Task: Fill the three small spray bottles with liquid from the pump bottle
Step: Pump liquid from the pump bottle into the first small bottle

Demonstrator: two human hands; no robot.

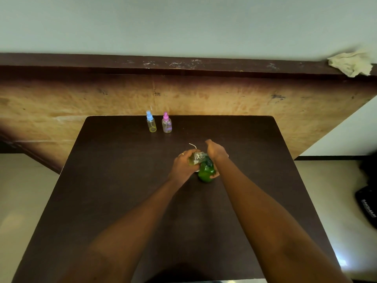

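A green pump bottle [206, 173] stands mid-table. My right hand [215, 152] lies over its dark pump head, with the thumb against the green body. My left hand [183, 163] grips a small clear spray bottle [196, 158], uncapped and tilted with its mouth at the pump spout; it holds yellowish liquid. A thin white dip tube [192, 145] lies on the table just behind the hands; its cap is hidden. Two more small bottles stand at the far edge: a blue-capped bottle [151, 122] with yellow liquid and a pink-capped bottle [166, 123] with purplish liquid.
The dark brown table [126, 180] runs from the wooden panel wall toward me. A crumpled pale cloth [351, 62] sits on the ledge at the upper right. A black bag [367, 209] lies on the floor to the right.
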